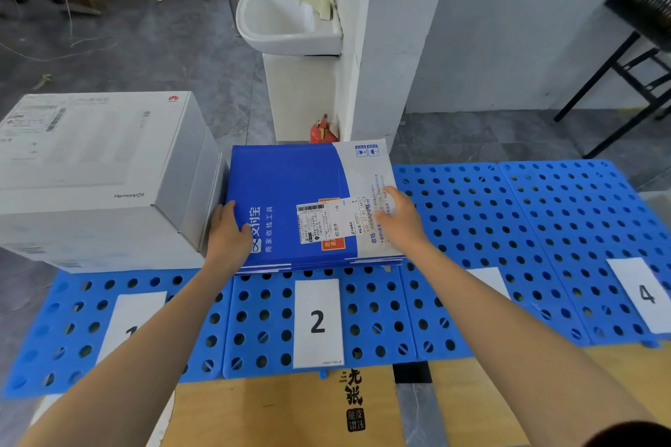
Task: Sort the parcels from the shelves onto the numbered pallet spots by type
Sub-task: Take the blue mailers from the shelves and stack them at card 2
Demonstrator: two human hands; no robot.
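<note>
Head | left hand (228, 234) grips blue parcel (290, 189); right hand (401, 219) flat, relaxed atop it | pallet spot 2 (377, 305)

- i see a flat blue parcel (290, 192) with a white corner and a shipping label on top, lying flat at the far end of pallet spot 2 (317, 323).
- a large white box (90, 163) sits just left of it, on spot 1 (132, 319).
- the perforated blue pallet (472, 200) runs right to spot 4 (646, 294).

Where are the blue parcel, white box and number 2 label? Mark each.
blue parcel (290, 185), head view, bare blue top.
white box (90, 145), head view, top face.
number 2 label (317, 323), head view, printed digit.
</note>
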